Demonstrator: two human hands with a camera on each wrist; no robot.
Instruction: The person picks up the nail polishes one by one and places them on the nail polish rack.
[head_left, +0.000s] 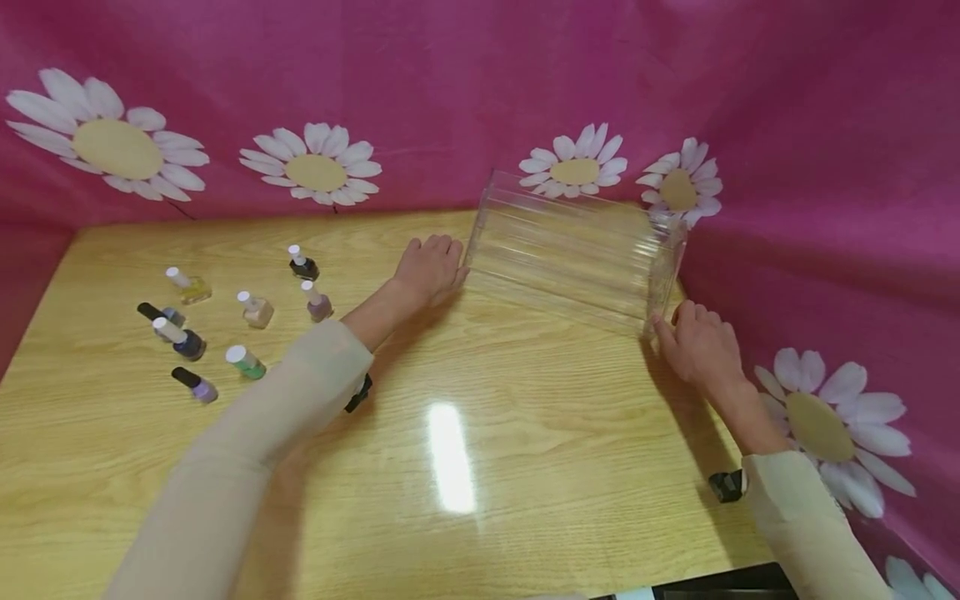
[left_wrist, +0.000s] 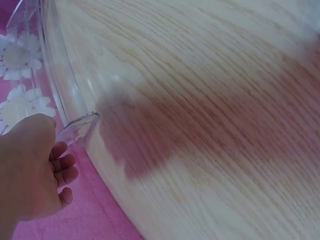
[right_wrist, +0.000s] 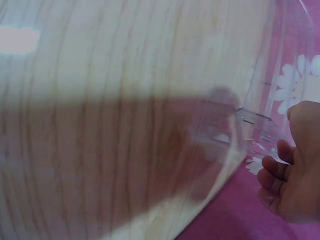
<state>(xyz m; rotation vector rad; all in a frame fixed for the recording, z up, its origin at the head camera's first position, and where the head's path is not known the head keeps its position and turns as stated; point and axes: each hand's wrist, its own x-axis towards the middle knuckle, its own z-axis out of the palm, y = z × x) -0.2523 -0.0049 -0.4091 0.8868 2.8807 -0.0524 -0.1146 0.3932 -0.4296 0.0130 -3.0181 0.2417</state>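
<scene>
A clear plastic tiered rack stands tilted near the back wall, right of the table's middle. My left hand grips its left end, with the thumb on the near side and the fingers curled behind in the left wrist view. At the opposite end, my right hand holds the lower right corner between thumb and curled fingers. Through the rack's see-through ridges, the wood and the flowered cloth show. In the right wrist view the rack's end panel meets the fingers.
Several nail polish bottles stand on the left of the wooden table, among them a green one, a black one and a yellow one. Pink flowered cloth walls the back and right sides. A black-edged object lies at the front edge.
</scene>
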